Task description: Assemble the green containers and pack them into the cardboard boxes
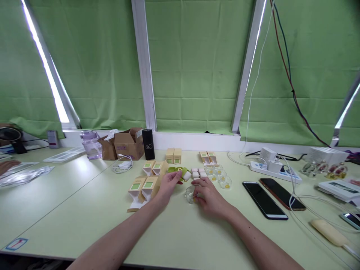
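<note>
My left hand [169, 184] is closed, with thumb and fingertips pinched at a small green-and-white case [185, 174]. Part of that piece is hidden by the fingers. My right hand [208, 195] curls its fingers round the edge of a clear plastic cup [190, 194] low over the table. Just beyond the hands lie several small white blocks [195, 171] and a few green pieces [171, 169]. More clear plastic cups [225, 182] with yellow spots stand to the right of them. Left of my left hand are open kraft boxes [150, 186] with green squares on them.
Two kraft boxes [173, 155] stand at the back, with more open ones [208, 158] to their right. Phones [264, 200], a power strip [277, 172] and white cables lie right. A black cylinder [148, 144], cardboard box [129, 143] and purple bottle [91, 145] stand left. Another person's hand [8, 165] shows far left.
</note>
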Available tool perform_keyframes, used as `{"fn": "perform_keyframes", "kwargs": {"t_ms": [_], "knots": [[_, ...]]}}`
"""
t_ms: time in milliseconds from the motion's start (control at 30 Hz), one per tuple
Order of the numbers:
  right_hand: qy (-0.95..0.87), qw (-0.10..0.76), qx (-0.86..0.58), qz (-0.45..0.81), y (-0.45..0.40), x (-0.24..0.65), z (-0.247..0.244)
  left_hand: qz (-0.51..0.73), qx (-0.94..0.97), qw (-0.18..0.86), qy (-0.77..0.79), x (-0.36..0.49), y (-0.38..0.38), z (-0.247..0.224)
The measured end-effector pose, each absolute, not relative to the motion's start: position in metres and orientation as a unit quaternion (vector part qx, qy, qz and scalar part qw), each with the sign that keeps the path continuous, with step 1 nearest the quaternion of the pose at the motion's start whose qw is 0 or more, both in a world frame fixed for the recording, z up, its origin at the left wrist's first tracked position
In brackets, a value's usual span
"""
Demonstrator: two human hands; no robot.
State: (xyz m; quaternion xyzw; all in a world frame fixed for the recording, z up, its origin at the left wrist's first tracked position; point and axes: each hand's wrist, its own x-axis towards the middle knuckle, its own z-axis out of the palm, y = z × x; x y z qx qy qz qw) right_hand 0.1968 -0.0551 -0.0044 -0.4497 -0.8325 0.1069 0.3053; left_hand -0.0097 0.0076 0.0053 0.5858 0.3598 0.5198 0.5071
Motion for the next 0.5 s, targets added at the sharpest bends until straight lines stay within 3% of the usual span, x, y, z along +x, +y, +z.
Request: {"fn": "perform_keyframes", "kwargs": {"t_ms": [233,500], "knots": [[-0.744,0.410,-0.438,0.294,-0.051,0.196,-0.003,0.520,0.590,0.503,0.359,-0.010,0.009,0.004],[-0.593,0.519,-0.316,0.528,-0.042,0.195,-0.004,0.521,0.584,0.508,0.359,-0.011,0.009,0.006]]}}
